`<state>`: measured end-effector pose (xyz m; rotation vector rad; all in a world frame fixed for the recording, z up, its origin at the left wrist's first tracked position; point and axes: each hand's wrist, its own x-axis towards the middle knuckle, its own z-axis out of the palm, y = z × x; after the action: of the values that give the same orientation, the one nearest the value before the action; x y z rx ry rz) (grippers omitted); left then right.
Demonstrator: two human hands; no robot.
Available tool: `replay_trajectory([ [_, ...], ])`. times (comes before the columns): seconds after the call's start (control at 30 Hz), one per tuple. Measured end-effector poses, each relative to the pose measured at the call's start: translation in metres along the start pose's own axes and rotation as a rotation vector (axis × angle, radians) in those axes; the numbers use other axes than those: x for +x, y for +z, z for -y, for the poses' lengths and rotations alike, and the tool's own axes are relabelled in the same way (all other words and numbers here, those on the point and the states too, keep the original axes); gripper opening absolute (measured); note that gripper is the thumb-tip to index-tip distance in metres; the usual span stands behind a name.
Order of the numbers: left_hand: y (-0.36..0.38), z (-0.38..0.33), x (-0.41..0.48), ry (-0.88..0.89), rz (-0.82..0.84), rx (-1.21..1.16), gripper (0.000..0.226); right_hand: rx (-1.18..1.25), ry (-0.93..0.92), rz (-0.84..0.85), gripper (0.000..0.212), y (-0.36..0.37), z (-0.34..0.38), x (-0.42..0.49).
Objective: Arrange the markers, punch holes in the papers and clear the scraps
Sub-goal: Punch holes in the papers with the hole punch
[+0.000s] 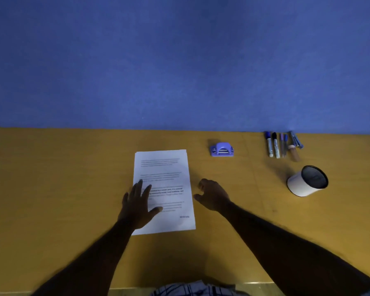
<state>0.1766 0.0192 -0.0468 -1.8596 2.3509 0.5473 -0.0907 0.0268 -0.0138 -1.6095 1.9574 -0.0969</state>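
Pressing the papers (165,167) flat
Left hand (137,201) flat on top, fingers straight; right hand (212,195) beside the papers, loose, empty. Even the edges; hole punch (222,149) near their far corner.

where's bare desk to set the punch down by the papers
Widest bare patch: the desk left of the papers, out to its left edge. Another lies between the hole punch and the markers. A third between the right hand and the cup. Crowded: the far right, markers beside the cup.
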Motion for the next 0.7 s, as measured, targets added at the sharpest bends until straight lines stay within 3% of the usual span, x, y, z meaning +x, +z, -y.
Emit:
replay_trajectory([
  [0.2, 0.007, 0.016, -0.005, 0.018, 0.111, 0.068, 0.112, 0.154, 0.062, -0.001, 0.069, 0.028, 0.014, -0.001],
  [0.37, 0.01, 0.021, -0.004, 0.045, 0.122, 0.091, 0.097, 0.244, 0.095, -0.037, 0.063, 0.038, 0.031, 0.004],
  [0.53, 0.01, 0.022, -0.004, 0.062, 0.094, 0.055, 0.098, 0.575, 0.337, -0.049, 0.067, 0.045, 0.044, 0.013],
  [0.7, 0.013, 0.024, -0.004, 0.057, 0.074, 0.019, 0.098, 0.785, 0.458, -0.042, 0.05, 0.049, 0.037, 0.031],
])
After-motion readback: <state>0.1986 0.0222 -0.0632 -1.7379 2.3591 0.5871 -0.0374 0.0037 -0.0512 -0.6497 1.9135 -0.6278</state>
